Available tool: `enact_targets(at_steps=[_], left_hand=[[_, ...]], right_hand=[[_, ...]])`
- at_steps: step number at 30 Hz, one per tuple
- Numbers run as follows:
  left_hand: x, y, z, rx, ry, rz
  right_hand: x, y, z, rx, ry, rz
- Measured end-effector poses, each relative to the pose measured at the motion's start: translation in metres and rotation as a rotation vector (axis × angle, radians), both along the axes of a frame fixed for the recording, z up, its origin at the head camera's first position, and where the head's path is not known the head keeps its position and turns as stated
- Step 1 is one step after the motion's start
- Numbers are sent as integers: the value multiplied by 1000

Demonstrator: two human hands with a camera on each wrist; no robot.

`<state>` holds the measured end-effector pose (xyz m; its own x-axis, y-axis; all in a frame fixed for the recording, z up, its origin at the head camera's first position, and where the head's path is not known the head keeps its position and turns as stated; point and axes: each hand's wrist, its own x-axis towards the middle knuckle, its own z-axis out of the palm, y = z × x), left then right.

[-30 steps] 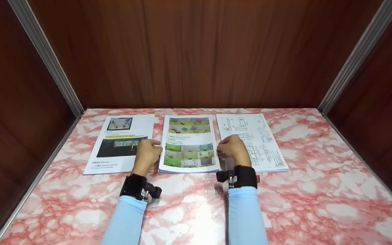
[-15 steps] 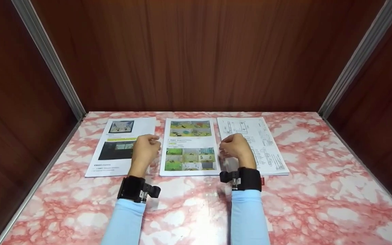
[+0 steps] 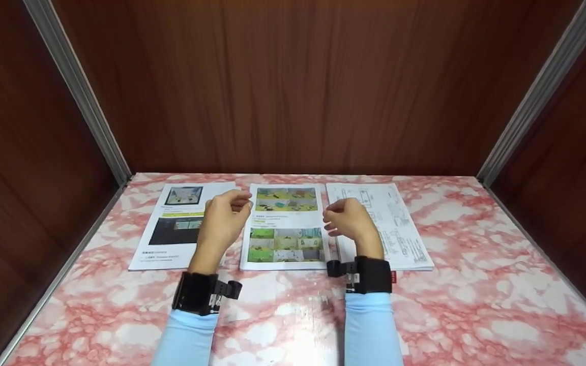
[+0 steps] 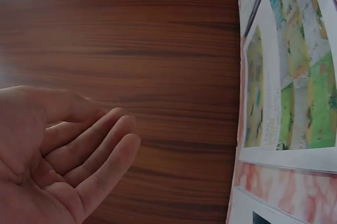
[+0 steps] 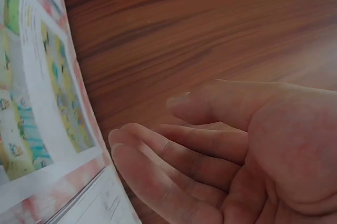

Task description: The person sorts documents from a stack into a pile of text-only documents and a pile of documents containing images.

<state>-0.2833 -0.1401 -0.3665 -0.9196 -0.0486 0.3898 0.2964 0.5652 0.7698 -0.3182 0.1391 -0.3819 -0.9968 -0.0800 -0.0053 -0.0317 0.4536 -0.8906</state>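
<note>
Pink-and-white marbling covers the table [image 3: 450, 310] I am looking down on, and three paper stacks lie on it side by side, well towards the brown wood-grain panel [image 3: 293, 86] at the back. The middle stack [image 3: 285, 222], with two colour picture grids on its top sheet, sits between both hands. The left stack [image 3: 173, 262], showing a dark picture and a yellow highlighted line, and the right stack [image 3: 410, 244], covered in line drawings, flank it with a narrow strip of table between neighbours; I take that spacing to keep the piles separate and each edge within reach. I find the left hand [image 3: 222, 221] and right hand [image 3: 352, 219] apart from each other, one on either side of the middle stack, fingers loosely bent and nothing in them. My two wrist views show bare palms and a space between thumb and fingertips, with the papers off to the side, so I judge both hands to be raised above the sheets rather than resting on them. The palms face inward, which seems to me to suit the middle stack's two long edges. From here I cannot tell how many sheets each pile has.
</note>
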Motion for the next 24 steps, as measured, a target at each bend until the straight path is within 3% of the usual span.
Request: enact_targets(at_steps=[5,13,24], left_hand=[[6,-1,7,-12,35,-37],[10,-15,16,-43,158,-57],[17,-73,28,-30,306,72]], right_hand=[[6,-12,10,38,56,28],[14,-33,23,60,182,56],[19,-73,33,69,456,70]])
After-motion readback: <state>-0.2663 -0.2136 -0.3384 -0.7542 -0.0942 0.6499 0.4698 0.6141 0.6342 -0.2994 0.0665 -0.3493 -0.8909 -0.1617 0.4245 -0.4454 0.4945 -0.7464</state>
